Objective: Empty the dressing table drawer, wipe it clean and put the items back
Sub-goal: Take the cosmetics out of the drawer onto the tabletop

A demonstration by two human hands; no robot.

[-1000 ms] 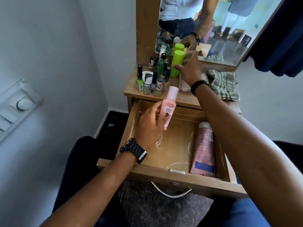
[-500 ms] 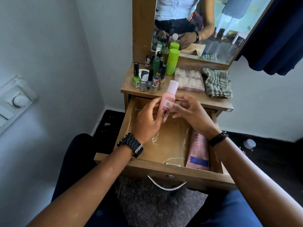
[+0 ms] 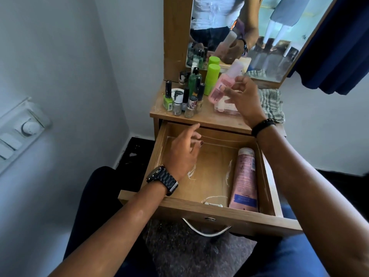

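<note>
Right hand (image 3: 242, 98) pinches pink bottle (image 3: 219, 87), tilted, above the tabletop (image 3: 199, 118) beside green canister (image 3: 212, 76). Left hand (image 3: 182, 152) holds nothing, fingers loosely spread over open drawer (image 3: 199, 210). Pink tube (image 3: 244, 178) lies along drawer's right side. Nail polish bottles (image 3: 183, 100) cluster at tabletop's left; checked cloth (image 3: 272, 104) right.

The single head-worn camera looks forward and steeply down, close over the open drawer (image 3: 209, 213) and dressing table (image 3: 201, 120) top.
</note>
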